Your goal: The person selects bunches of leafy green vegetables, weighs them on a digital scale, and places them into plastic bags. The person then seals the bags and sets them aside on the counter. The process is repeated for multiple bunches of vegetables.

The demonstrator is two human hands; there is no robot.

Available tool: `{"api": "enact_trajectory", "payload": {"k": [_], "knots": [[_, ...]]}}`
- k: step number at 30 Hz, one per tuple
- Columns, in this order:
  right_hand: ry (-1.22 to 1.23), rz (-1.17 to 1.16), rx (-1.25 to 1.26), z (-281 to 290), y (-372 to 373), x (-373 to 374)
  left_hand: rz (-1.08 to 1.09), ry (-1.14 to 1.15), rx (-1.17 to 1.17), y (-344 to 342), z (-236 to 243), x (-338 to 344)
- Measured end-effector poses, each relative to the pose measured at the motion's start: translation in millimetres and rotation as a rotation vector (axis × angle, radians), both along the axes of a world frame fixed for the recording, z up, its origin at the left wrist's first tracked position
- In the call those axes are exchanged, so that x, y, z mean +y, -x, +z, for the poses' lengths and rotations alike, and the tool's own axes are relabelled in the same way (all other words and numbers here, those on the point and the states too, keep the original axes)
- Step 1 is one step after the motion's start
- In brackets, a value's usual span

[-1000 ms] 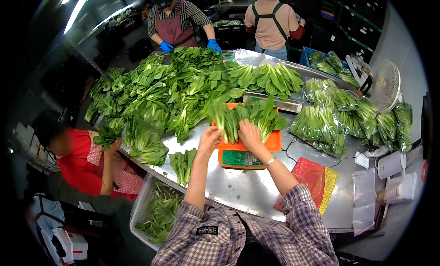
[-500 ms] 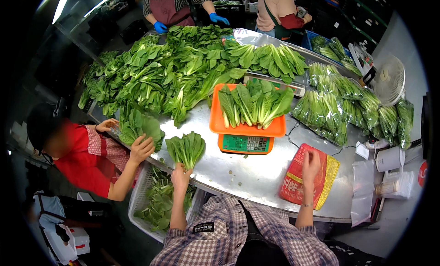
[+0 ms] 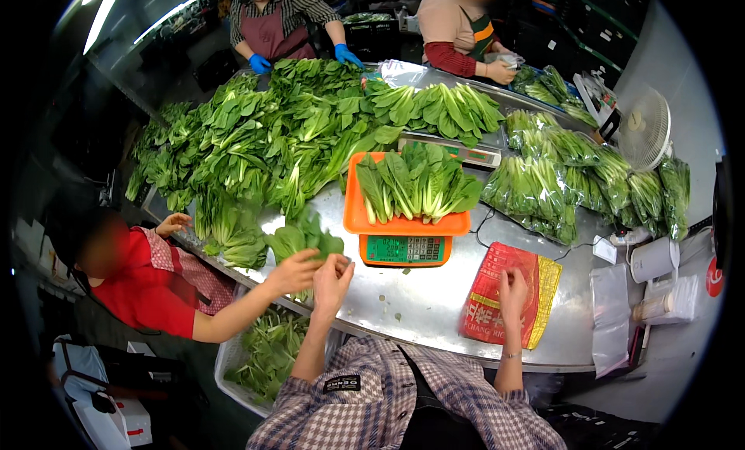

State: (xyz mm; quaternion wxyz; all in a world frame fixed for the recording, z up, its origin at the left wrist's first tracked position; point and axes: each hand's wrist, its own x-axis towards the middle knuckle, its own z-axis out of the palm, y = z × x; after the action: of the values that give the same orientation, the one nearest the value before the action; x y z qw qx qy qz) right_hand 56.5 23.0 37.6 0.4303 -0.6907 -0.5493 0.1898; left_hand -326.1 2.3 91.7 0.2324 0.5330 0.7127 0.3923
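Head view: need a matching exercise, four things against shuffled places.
1 right hand
2 orange tray
3 white fan
4 plastic crate

A by the near-left table edge, holding loose leaves
B over the red-and-yellow bag
C at the picture's right, beside bagged greens
D on the scale, carrying leafy bunches

Pairs: 1-B, 2-D, 3-C, 4-A

The tray [image 3: 355, 205] looks smooth plastic, the table [image 3: 419, 302] shiny metal, the bags [image 3: 528, 195] glossy.

Greens [image 3: 419, 185] sit in the orange tray [image 3: 355, 205]!
Left hand [image 3: 331, 283] right beside a co-worker's hand [image 3: 293, 273]; right hand [image 3: 512, 295] over the red bag [image 3: 483, 302].
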Motion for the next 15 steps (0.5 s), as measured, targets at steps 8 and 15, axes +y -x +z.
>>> {"api": "enact_trajectory", "payload": {"k": [8,15], "knots": [[0.141,0.247,0.063,36,109,134,-0.094,0.024,-0.050,-25,7,5],[0.192,0.179,0.513,20,119,142,0.071,0.043,-0.110,-2,-15,-13]]}}
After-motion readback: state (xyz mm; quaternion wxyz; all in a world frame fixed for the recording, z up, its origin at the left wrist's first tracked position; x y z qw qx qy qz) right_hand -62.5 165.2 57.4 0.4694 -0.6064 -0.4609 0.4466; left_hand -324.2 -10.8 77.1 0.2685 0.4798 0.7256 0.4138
